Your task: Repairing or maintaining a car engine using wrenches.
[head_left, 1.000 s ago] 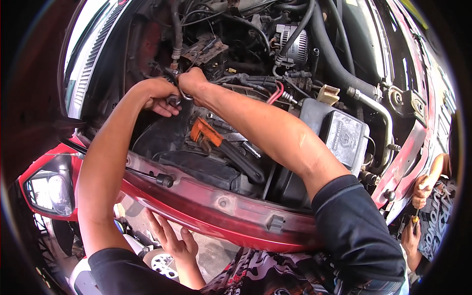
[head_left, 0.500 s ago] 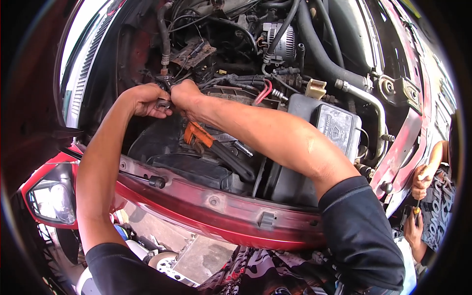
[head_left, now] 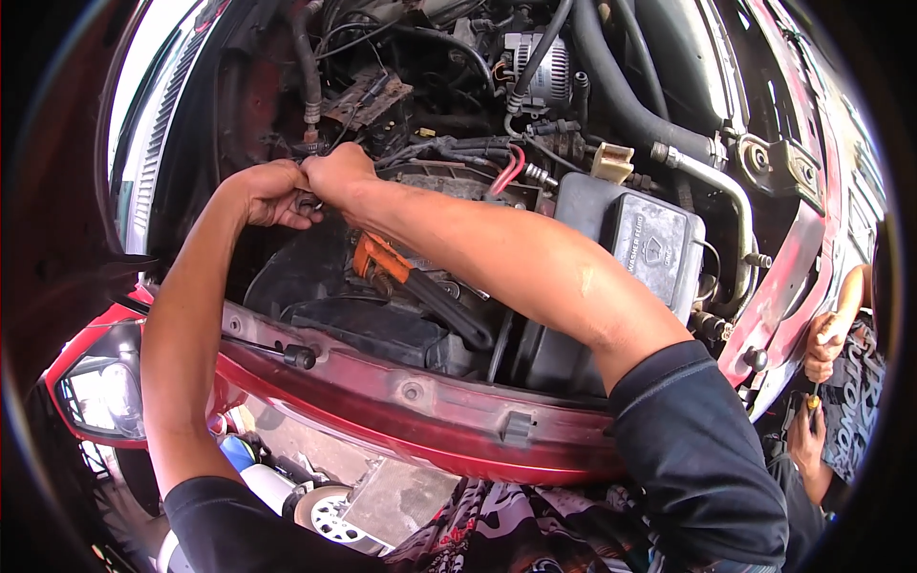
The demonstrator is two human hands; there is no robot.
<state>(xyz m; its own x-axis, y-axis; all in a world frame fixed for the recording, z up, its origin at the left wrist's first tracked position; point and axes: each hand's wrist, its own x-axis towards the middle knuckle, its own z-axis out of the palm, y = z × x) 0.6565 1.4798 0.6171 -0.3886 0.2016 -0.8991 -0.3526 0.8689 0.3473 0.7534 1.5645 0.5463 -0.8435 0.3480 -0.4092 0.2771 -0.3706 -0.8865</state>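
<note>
Both hands were deep in the engine bay, meeting at the far left. The left hand (head_left: 270,194) was curled, fingers bent in against a small dark fitting (head_left: 308,201) wedged between the two hands; what it gripped exactly was too hidden to tell. The right hand (head_left: 336,174) was closed in a fist right beside it, knuckles up, touching the left hand over that same fitting, and its fingertips were out of sight. Just beyond the knuckles a ribbed hose (head_left: 308,72) ran down to a metal collar, close to the hands. Under the right forearm, nearer the person, lay an orange-handled wrench (head_left: 382,263) with long dark handles stretching right, resting on the black cover (head_left: 315,286), untouched. Right of the forearm sat a black fluid tank (head_left: 650,239) with a cream cap (head_left: 611,160) just behind it. Red wires (head_left: 511,167) curved out between the arm and the tank. Far behind, the alternator (head_left: 540,62) and a thick black hose (head_left: 621,95) crossed the bay. Along the near edge ran the red front panel (head_left: 411,420). At the far right, another person's hands (head_left: 821,339) held a tool, well apart from the work.
</note>
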